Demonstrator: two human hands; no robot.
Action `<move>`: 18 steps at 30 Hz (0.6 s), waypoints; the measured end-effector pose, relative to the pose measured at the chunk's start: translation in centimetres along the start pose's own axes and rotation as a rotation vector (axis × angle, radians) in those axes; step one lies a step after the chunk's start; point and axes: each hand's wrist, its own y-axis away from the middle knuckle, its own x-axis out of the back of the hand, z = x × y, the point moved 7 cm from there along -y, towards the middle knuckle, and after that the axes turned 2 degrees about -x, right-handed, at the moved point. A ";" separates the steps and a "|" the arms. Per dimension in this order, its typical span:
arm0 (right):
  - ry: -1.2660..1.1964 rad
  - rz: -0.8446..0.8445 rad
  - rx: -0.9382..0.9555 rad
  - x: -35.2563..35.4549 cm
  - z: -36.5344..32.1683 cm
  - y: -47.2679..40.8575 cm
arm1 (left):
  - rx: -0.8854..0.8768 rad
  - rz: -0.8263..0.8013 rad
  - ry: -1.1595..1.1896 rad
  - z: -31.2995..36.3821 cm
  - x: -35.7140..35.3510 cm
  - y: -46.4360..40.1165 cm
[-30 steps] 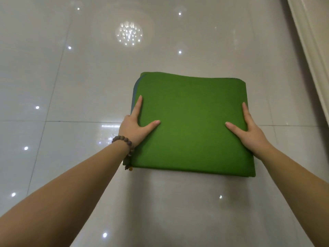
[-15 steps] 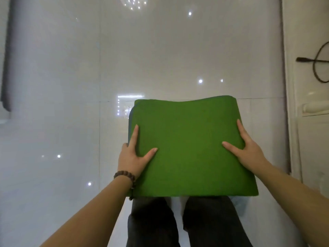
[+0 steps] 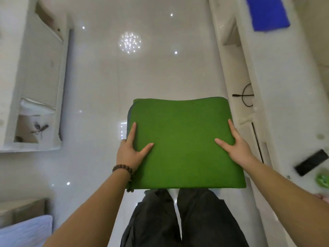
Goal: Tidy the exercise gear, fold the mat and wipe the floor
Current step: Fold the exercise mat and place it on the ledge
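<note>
Both arms extended forward. Left hand (image 3: 130, 152) and right hand (image 3: 236, 147) grip opposite side edges, thumbs on top; beaded bracelet (image 3: 122, 168) on left wrist.

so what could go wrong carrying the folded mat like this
The folded green mat is held only at its side edges, left hand and right hand, thumbs on top, so its layers might slip or unfold. It also hides the glossy floor ahead of the feet, and it passes close to the white cabinet on the right.
</note>
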 end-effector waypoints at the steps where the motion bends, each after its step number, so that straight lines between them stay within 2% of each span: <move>1: -0.009 0.023 0.012 0.7 -0.6 1.5 | -0.026 0.000 -0.004 1.0 0.8 0.7; 6: -0.070 0.156 0.026 2.3 -1.1 8.1 | -0.149 -0.046 -0.031 4.3 3.4 2.9; 11: -0.169 0.359 -0.016 1.9 0.7 14.8 | -0.330 -0.114 -0.086 7.0 4.5 3.8; 18: -0.374 0.642 -0.114 0.9 6.8 24.9 | -0.576 -0.310 -0.197 11.9 0.9 6.6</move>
